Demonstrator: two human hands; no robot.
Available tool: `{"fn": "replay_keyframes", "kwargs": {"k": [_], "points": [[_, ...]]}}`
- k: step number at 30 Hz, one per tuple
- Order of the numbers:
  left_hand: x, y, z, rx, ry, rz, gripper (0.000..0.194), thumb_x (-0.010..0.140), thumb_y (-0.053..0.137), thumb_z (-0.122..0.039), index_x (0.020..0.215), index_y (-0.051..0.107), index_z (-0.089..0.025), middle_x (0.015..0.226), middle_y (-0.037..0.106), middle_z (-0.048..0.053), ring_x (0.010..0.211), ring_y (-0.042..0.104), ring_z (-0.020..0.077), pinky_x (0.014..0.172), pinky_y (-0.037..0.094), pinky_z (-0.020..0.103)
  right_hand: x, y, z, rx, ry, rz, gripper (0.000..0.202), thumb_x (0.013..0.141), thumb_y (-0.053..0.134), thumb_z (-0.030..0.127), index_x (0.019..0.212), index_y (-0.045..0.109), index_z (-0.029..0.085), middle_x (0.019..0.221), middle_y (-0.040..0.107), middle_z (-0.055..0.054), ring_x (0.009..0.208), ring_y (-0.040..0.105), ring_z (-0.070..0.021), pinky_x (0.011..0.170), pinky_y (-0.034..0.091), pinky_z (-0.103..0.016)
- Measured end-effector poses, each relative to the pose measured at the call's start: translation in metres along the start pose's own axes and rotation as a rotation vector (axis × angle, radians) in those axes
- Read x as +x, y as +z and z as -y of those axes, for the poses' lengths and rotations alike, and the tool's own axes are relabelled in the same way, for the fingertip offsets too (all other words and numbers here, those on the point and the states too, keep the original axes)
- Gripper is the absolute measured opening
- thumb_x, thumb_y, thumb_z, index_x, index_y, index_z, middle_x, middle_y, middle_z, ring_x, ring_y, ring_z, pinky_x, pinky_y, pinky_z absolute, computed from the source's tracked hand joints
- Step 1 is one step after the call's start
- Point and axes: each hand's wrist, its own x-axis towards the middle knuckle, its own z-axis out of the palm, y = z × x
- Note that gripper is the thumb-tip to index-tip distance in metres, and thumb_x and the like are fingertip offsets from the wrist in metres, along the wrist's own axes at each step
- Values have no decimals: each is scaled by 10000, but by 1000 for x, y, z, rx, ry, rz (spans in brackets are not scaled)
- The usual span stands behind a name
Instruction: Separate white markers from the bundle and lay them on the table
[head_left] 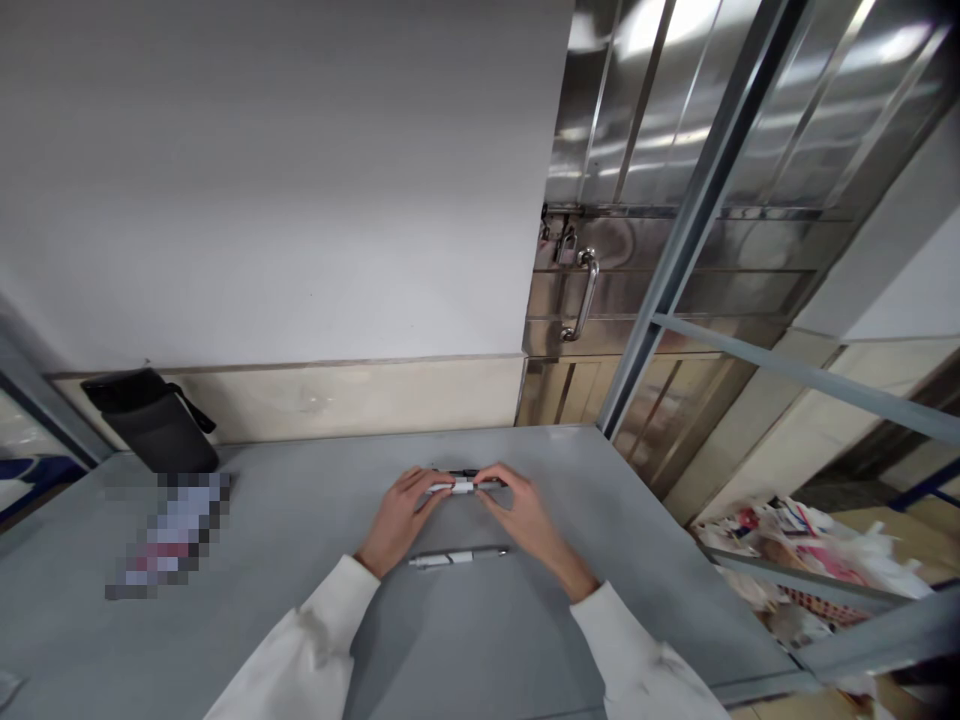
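Between my two hands a white and grey pen [463, 487] is held level, just above the grey tabletop. My left hand [405, 512] pinches its left part with thumb and fingers. On its right part, my right hand [521, 510] has a similar pinch. Right behind it a dark pen-like item [459, 471] shows in part; the fingers hide its ends. Nearer to me, a second white and grey pen [457, 558] lies crosswise on the table, touched by neither hand.
A dark bottle with a strap [161, 420] stands at the back left, beside a blurred-out item [176, 530]. Grey metal posts [637, 350] rise at the table's right corner. Past the right edge, a lower shelf [810, 577] holds plastic bags. A wall [360, 400] borders the back.
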Motion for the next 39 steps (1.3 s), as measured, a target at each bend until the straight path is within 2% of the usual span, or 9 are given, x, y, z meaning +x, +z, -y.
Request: {"fn": "replay_keyframes", "kwargs": {"k": [2, 7, 11, 15, 21, 25, 32, 39], "points": [[0, 0, -1, -4, -3, 2, 239, 1007, 480, -408, 1107, 653, -277, 1079, 718, 15, 1029, 620, 205, 962, 474, 363, 1, 0, -1, 30, 16, -4, 183, 893, 611, 352, 1005, 686, 228, 1002, 725, -39, 961, 660, -206, 908, 495, -332], [0, 0, 0, 0, 12, 3, 224, 1008, 489, -390, 1110, 655, -279, 1080, 717, 6, 1038, 619, 198, 956, 470, 345, 1, 0, -4, 73, 92, 32, 220, 925, 567, 384, 939, 714, 220, 846, 737, -26, 819, 683, -200, 811, 520, -321], [-1, 1, 2, 2, -12, 12, 243, 1021, 452, -384, 1105, 654, -278, 1050, 717, 10, 1021, 626, 201, 930, 484, 341, 2, -2, -4, 49, 58, -19, 164, 880, 630, 343, 958, 727, 236, 966, 742, -36, 896, 677, -209, 844, 519, -330], [-2, -2, 1, 0, -58, 25, 320, 1040, 380, -386, 982, 670, -265, 953, 712, 18, 968, 634, 204, 919, 491, 348, 3, -4, -4, 78, 58, -32, 172, 860, 649, 346, 969, 721, 234, 977, 735, -44, 906, 677, -211, 867, 531, -354], [-2, -2, -1, -49, -102, 8, 240, 1006, 467, -402, 1102, 657, -291, 1050, 699, 16, 1021, 628, 207, 931, 496, 349, 4, -4, -10, 196, 64, -46, 193, 872, 639, 386, 938, 731, 229, 1048, 716, -66, 1012, 665, -223, 905, 531, -354], [-1, 0, 0, -105, -120, -40, 212, 983, 511, -382, 1094, 661, -282, 1088, 690, 27, 1054, 630, 211, 941, 505, 343, 5, -6, -12, 188, 145, -41, 268, 899, 600, 443, 978, 731, 223, 1021, 739, -67, 988, 678, -235, 922, 514, -371], [-1, 1, 5, -122, -158, -77, 212, 990, 498, -365, 1098, 649, -264, 1084, 677, 45, 992, 624, 207, 889, 506, 337, 7, -10, -22, 177, 251, -103, 338, 891, 572, 519, 979, 697, 217, 829, 744, -42, 842, 699, -236, 801, 513, -348], [-2, 3, 12, -100, -174, -113, 238, 993, 477, -386, 1092, 646, -251, 1089, 676, 52, 1001, 623, 212, 882, 505, 339, 9, -13, -25, 225, 290, -157, 367, 835, 609, 556, 921, 702, 211, 817, 753, -49, 845, 715, -257, 809, 518, -369]]}}
